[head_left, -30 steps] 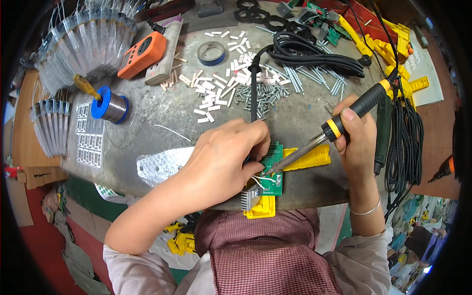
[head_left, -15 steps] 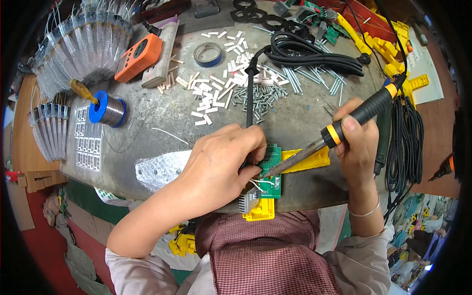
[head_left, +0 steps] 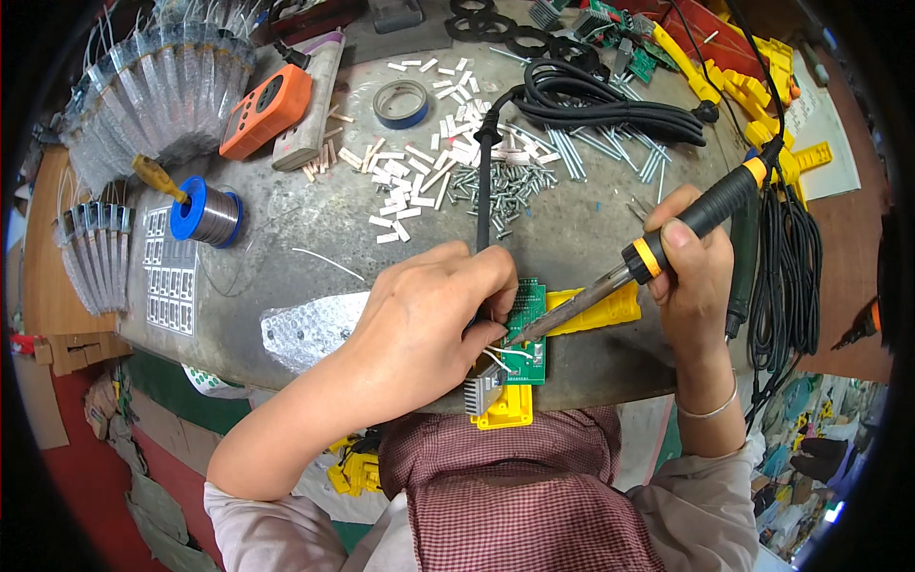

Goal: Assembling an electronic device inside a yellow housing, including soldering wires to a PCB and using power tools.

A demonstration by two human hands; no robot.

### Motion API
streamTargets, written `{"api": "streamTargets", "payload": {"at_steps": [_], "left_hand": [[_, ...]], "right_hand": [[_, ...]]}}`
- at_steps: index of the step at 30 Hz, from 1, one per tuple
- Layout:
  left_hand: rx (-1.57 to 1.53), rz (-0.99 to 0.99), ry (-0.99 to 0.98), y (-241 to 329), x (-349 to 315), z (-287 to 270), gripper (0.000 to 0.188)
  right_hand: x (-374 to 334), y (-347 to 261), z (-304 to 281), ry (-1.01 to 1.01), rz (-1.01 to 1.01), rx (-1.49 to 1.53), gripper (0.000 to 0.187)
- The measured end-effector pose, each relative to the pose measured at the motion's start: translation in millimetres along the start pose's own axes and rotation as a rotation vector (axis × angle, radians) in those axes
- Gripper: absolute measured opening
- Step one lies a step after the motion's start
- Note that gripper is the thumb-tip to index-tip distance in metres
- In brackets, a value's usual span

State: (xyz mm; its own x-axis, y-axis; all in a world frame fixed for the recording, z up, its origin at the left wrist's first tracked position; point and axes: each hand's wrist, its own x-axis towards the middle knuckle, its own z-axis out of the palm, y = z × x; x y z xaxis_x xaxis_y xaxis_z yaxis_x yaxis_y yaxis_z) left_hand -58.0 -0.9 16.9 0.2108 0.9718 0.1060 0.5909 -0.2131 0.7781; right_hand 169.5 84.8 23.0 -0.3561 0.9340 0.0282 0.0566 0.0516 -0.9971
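At the near edge of the tabletop [head_left: 286,286], the left hand [head_left: 424,319] is curled over a green board [head_left: 527,329], fingers pressed down to pin it on a yellow holder [head_left: 505,408]. The right hand [head_left: 691,276] is closed around an iron [head_left: 658,250], its tip touching the board just beside the left fingertips. To do this well, I'd say keep the board pinned flat, hold the tip steady on 1 joint, and keep the fingers clear of the hot metal. Solder spool [head_left: 205,212] sits well apart, toward the left edge.
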Motion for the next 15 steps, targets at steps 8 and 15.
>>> {"api": "streamTargets", "payload": {"at_steps": [8, 15], "left_hand": [[0.022, 0.006, -0.012, 3.5, 0.9, -2.3, 0.029], [0.027, 0.022, -0.017, 4.3, 1.5, -2.3, 0.029]], "right_hand": [[1.4, 0.3, -0.4, 0.016, 0.033, 0.019, 0.021], [4.9, 1.7, -5.9, 0.089, -0.031, 0.078, 0.022]]}}
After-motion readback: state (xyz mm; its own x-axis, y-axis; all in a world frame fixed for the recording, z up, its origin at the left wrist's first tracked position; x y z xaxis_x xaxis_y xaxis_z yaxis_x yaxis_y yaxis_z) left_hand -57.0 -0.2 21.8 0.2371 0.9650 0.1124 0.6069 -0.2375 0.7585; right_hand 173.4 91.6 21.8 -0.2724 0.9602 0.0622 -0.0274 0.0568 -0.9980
